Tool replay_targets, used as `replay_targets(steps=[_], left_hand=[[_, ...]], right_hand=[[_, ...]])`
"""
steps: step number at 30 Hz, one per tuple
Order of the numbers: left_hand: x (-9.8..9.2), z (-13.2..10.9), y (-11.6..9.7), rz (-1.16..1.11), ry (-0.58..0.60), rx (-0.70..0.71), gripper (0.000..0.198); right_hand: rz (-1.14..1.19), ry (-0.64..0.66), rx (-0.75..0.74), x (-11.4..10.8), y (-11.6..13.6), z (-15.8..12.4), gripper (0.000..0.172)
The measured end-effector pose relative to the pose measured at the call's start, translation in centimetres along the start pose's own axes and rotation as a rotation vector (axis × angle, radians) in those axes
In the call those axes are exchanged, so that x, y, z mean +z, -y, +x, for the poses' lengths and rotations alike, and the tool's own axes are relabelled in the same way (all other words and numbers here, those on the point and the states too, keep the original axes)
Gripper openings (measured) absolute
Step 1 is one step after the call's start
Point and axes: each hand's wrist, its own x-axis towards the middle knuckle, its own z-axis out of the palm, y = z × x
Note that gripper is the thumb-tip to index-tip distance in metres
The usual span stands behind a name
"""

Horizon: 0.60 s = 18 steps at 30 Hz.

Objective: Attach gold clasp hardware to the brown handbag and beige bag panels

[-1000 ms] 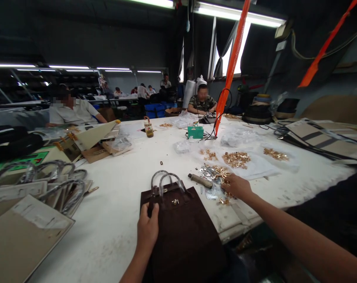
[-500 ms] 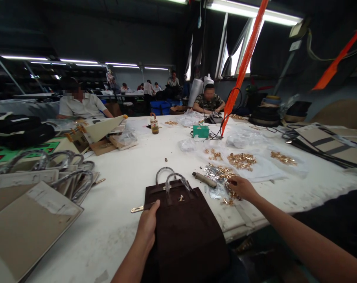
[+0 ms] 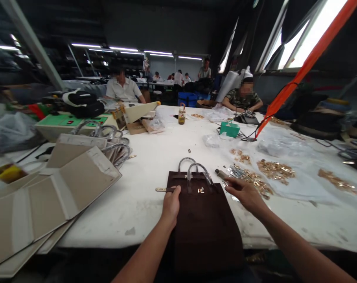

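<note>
A dark brown handbag (image 3: 208, 228) with wrapped handles leans at the table's front edge, a small metal fitting (image 3: 201, 190) on its front. My left hand (image 3: 171, 202) is closed on its left side, thumb on the front, beside a strap with a gold-coloured metal end (image 3: 161, 190). My right hand (image 3: 246, 194) is just right of the bag, fingertips drawn together; whatever they pinch is too small to make out. Behind those fingers lies an olive cylindrical tool (image 3: 221, 173), partly hidden. Loose silver and gold metal fittings (image 3: 252, 179) are spread beyond the hand.
Beige bag panels (image 3: 87, 184) with wrapped handles are stacked on the left. More gold fittings (image 3: 275, 171) lie on plastic sheeting to the right. A green box (image 3: 229, 129), a jar (image 3: 181, 116) and an orange hanging strip (image 3: 308, 67) are farther back. Two people sit across the table.
My right hand has come left from the pile of metal fittings toward the bag, now partly covering the olive tool. My left hand keeps its hold. The view has swung left.
</note>
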Motion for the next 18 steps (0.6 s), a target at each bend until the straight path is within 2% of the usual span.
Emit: replay_targets(steps=[4,7,12,16,18], left_hand=[[0.0,-0.4,0.2,-0.003,0.005,0.028,0.040],[-0.1,-0.6,0.2,0.009,0.007,0.044,0.035],[-0.3,-0.9,0.1,0.020,0.028,0.059,0.032],[-0.3,-0.9,0.0,0.023,0.030,0.052,0.032],[-0.3,-0.9,0.0,0.024,0.029,0.048,0.032]], right_hand=[[0.076,0.096,-0.145,5.7,2.6,-0.9,0.035],[-0.009,0.167,-0.260,8.0,2.6,-1.0,0.029],[-0.229,0.256,-0.294,7.5,1.9,-0.9,0.037],[-0.304,0.206,-0.248,6.8,1.9,-1.6,0.052],[-0.290,0.190,-0.240,6.8,1.7,-2.0,0.051]])
